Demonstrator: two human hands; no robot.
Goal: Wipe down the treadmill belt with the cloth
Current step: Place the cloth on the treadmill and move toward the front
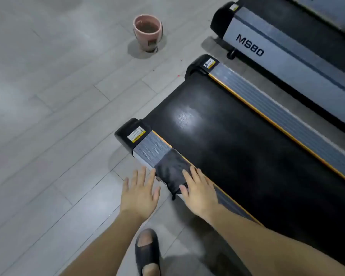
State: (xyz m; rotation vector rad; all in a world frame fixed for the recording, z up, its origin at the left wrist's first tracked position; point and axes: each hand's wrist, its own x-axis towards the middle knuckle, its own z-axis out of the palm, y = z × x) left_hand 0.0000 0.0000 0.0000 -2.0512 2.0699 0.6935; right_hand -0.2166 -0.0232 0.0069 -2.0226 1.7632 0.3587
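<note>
Second treadmill (287,46) cut off top right; warning label (136,134) text unreadable (too small).

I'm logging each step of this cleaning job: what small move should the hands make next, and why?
Probably close the right hand on the dark grey cloth. It lies draped over the ribbed grey side rail, not yet on the black treadmill belt, and both open hands flank it, the left hand empty.

Treadmill belt (237,148): black rubber, slight sheen. Side rail (151,148): ribbed grey metal. Cloth (171,172): dark, matt fabric. Pot (147,32): pink glazed ceramic.
</note>
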